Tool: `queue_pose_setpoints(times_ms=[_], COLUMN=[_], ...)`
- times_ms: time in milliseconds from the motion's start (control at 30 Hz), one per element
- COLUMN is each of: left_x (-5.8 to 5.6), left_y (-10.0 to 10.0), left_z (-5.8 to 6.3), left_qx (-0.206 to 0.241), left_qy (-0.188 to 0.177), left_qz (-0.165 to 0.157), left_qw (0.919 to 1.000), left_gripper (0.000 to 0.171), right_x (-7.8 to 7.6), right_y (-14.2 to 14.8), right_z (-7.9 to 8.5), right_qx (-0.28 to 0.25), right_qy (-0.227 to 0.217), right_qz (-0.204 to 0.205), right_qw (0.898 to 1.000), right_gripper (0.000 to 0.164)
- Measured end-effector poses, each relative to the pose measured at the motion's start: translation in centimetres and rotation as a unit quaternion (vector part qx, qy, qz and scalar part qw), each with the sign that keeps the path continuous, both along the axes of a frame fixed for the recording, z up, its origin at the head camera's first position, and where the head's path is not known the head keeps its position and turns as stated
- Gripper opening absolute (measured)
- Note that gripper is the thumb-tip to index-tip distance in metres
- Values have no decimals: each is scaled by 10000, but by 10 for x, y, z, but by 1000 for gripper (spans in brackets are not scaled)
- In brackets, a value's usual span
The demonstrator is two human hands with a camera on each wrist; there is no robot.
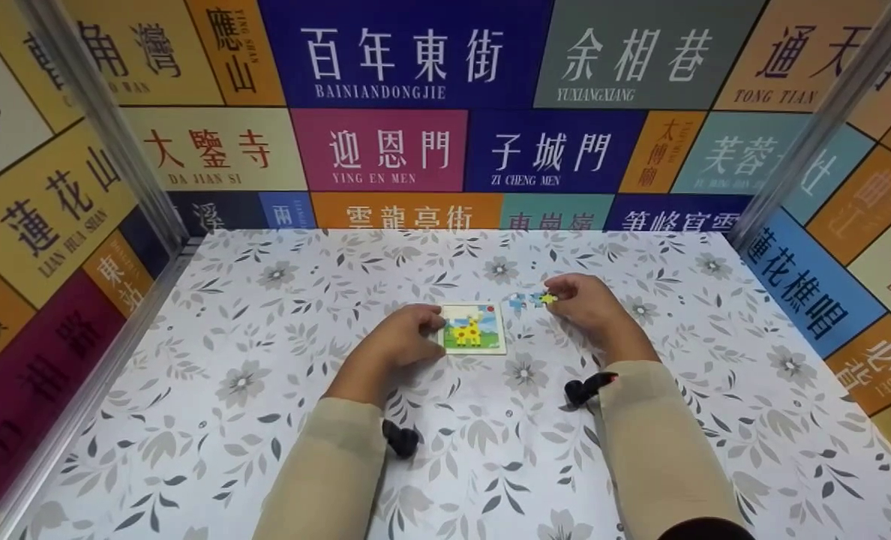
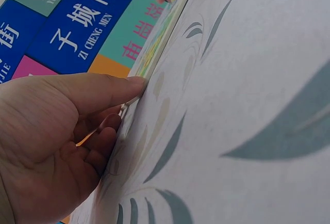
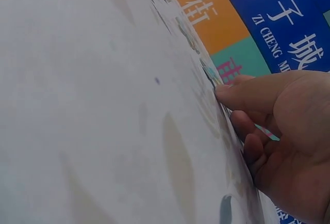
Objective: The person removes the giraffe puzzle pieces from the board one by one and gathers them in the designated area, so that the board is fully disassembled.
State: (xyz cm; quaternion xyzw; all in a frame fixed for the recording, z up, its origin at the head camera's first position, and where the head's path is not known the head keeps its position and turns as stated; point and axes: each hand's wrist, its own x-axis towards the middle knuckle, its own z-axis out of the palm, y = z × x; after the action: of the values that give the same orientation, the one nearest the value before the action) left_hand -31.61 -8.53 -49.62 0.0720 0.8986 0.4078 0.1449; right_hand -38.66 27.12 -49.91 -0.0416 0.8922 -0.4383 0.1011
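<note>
A small square jigsaw puzzle board [image 1: 474, 346] with a pale frame lies flat, its picture showing a yellow giraffe on green grass. Cream backing shows at the picture's upper left. My left hand [image 1: 408, 335] grips the board's left side, the thumb [image 2: 135, 83] at the near corner and the fingers further up. Just right of the board are loose blue puzzle pieces [image 1: 517, 301]. Among them, my right hand [image 1: 584, 304] pinches a yellow and blue piece [image 1: 547, 298] between thumb and fingers. In the right wrist view the thumb [image 3: 232, 94] mostly hides that piece.
White paper with grey leaves and flowers covers the table [image 1: 490, 465]. Upright panels with large Chinese lettering [image 1: 385, 150] close off the back and both sides. A black wrist camera [image 1: 400, 439] sits at the left cuff, and another black camera [image 1: 586, 390] at the right.
</note>
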Motion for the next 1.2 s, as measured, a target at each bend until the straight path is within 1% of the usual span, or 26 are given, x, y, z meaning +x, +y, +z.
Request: queue_pose_setpoints(times_ms=[300, 500, 633, 767, 867, 967, 1067, 1200], left_x=[0, 2, 1, 0, -1, -1, -1, -2], left_y=[1, 2, 1, -1, -1, -1, -1, -1], left_z=[3, 4, 2, 0, -1, -1, 0, 0], left_qx=[95, 137, 119, -43, -154, -140, -142, -155], left_qy=[-137, -148, -106, 108, 197, 149, 99, 84], left_qz=[102, 130, 139, -65, -190, -174, -150, -134], left_qw=[9998, 9997, 9998, 9999, 9995, 9996, 9997, 9998], left_gripper=[48, 47, 47, 48, 49, 48, 47, 47], right_x=[1, 2, 3, 6, 9, 10, 11, 13], right_y=[0, -9, -23, -40, -52, -64, -74, -86], right_z=[3, 11, 19, 26, 30, 34, 36, 39], right_qx=[21, 101, 246, 443, 504, 547, 613, 624], right_qy=[-102, -2, 44, 5, -87, -209, -217, -23], right_qz=[-140, -241, -34, 257, 445, 535, 603, 680], right_qw=[9998, 9997, 9997, 9987, 9977, 9969, 9961, 9957], right_gripper=[52, 55, 54, 54, 55, 55, 55, 55])
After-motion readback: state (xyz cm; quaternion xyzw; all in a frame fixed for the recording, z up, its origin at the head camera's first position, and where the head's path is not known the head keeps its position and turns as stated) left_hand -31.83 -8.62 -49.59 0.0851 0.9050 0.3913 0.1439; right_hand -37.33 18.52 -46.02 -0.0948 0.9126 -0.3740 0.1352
